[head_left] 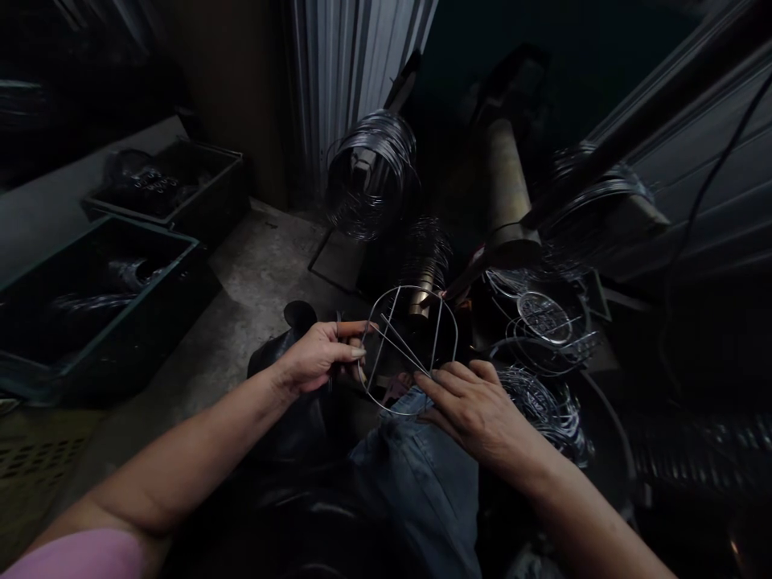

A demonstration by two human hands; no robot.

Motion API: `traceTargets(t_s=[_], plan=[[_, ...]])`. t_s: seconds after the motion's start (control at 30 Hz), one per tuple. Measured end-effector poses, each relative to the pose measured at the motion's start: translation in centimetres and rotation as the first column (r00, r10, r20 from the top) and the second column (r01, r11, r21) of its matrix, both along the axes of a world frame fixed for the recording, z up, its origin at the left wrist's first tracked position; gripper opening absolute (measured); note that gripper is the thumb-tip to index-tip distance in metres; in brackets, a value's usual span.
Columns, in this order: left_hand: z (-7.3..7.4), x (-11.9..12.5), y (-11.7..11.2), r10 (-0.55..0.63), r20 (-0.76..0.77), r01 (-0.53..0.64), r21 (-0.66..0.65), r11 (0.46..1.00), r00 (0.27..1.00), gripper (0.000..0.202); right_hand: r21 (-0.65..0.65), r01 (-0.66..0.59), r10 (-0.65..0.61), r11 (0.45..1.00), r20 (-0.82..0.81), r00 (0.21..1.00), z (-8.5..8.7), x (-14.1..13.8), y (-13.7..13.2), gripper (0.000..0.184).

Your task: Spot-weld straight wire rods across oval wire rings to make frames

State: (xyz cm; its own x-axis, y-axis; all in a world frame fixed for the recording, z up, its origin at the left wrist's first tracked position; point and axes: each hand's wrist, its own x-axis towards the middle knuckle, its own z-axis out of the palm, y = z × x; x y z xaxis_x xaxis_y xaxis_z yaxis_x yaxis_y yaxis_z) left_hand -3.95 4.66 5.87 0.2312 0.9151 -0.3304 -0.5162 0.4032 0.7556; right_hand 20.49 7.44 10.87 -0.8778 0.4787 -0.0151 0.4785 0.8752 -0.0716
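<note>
I hold a wire hoop (403, 344) up over my lap, just below the middle of the frame. Its flat face points back at me and slightly upward, and it is nearly round. Thin, straight rods cross it: two run roughly top to bottom, leaning a little, and a close pair runs diagonally from upper left to lower right. The metal is smooth, grey and bare.

At the far left, two dark plastic crates (150, 232) sit on the concrete floor (259, 273), with black and silvery stuff inside them. A pink sleeve (78, 559) covers my upper arm at the bottom left. My left hand (319, 358) is clenched around the hoop's left edge, fingers curled over the wire. Above the hoop, a shiny coil of wire (371, 173) hangs against a ribbed metal sheet (355, 64).

My right hand (476, 410) lies over the hoop's lower right, its fingertips (422, 380) on the wire, though I can't tell whether it's truly gripping. My jeans (416, 482) show beneath. Further right lies a tangled heap of wire rings (543, 314), and a brass-coloured pipe (507, 181) rises behind it.
</note>
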Motion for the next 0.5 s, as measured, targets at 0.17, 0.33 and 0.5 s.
traceTargets(t_s=[0.17,0.33,0.5], plan=[[-0.2,0.1,0.2,0.007,0.006,-0.007,0.006,1.000,1.000,0.044,-0.010,-0.001,0.001,1.000,-0.011,1.000,0.2,0.1,0.2,0.032],[-0.2,0.4,0.1,0.026,0.005,-0.026,-0.008,1.000,1.000,0.043,0.005,-0.005,0.005,1.000,0.005,1.000,-0.2,0.0,0.3,0.032],[-0.4,0.7,-0.4,0.064,-0.030,-0.065,-0.048,0.997,0.998,0.043,0.029,-0.001,0.003,1.000,-0.054,0.999,0.9,0.6,-1.5,0.035]])
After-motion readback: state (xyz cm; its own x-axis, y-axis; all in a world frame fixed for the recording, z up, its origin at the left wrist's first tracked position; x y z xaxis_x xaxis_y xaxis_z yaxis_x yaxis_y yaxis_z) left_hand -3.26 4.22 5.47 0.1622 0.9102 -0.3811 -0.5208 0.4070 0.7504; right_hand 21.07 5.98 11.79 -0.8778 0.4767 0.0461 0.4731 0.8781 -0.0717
